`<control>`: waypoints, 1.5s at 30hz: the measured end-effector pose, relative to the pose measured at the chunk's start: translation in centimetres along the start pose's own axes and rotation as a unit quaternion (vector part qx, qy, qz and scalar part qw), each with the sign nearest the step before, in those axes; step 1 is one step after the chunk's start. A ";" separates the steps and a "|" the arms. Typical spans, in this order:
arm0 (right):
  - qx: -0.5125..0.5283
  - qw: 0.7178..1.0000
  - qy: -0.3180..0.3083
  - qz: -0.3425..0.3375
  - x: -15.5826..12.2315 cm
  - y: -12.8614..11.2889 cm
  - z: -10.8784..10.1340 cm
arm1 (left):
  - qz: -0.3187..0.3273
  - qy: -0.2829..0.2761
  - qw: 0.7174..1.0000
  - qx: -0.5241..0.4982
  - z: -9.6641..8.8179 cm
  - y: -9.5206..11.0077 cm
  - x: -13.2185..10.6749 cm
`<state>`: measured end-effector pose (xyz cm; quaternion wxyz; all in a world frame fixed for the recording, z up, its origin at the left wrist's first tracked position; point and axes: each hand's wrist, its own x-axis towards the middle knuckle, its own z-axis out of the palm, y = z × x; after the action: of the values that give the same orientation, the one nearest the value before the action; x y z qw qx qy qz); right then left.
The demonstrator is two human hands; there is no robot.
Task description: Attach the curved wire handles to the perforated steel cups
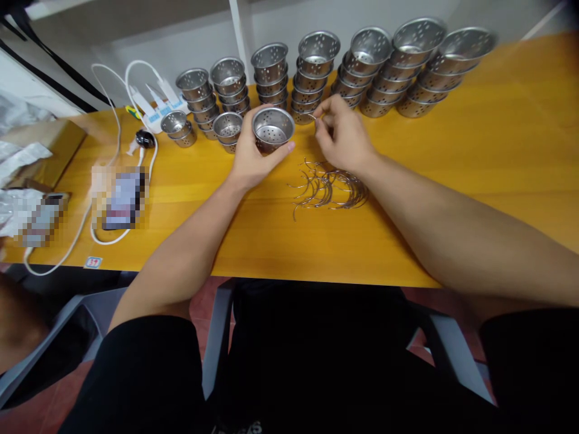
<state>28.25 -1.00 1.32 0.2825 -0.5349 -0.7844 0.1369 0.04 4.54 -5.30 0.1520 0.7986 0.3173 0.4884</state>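
Observation:
My left hand [253, 150] is wrapped round a perforated metal cup [273, 128], its open mouth tilted toward me. To the right of the cup, my right hand [341, 134] is closed in a pinch on a thin piece of wire [312, 117], whose end sticks out toward the cup without touching it. Beneath my right hand, a loose pile of curved wire pieces [328, 187] lies on the wooden table [289, 253]. Just left of the held cup stands a short stack of smaller perforated cups [228, 128].
Tall stacks of perforated cups [316, 54] line the back of the table. To the left are another short stack [178, 126], a white power strip [167, 111], cables, a phone [124, 199], another phone [45, 218] and a cardboard box [58, 150]. A person's arm [18, 319] shows at lower left.

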 end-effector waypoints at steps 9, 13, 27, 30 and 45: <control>0.047 0.999 -0.007 -0.003 -0.3 -0.8 -0.4 | -0.010 0.010 1.000 0.008 0.2 -1.5 -0.6; 0.068 0.997 0.012 0.018 -0.2 -2.0 -0.9 | -0.004 0.015 1.000 -0.001 0.8 -1.7 -0.3; 0.159 0.982 0.077 -0.064 -0.2 -3.8 0.6 | 0.028 -0.021 0.999 -0.021 2.4 -3.4 -0.9; 0.198 0.971 0.104 -0.088 0.2 -3.1 1.6 | 0.040 -0.031 0.998 -0.027 2.4 -3.1 -1.0; 0.265 0.955 0.084 -0.099 0.4 -3.3 1.2 | 0.026 -0.046 0.996 -0.071 2.4 -2.8 -0.9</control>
<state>24.95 -1.86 2.22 0.4910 -0.3701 -0.7425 0.2658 0.85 6.23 -8.64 0.2099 0.8152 0.2540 0.4764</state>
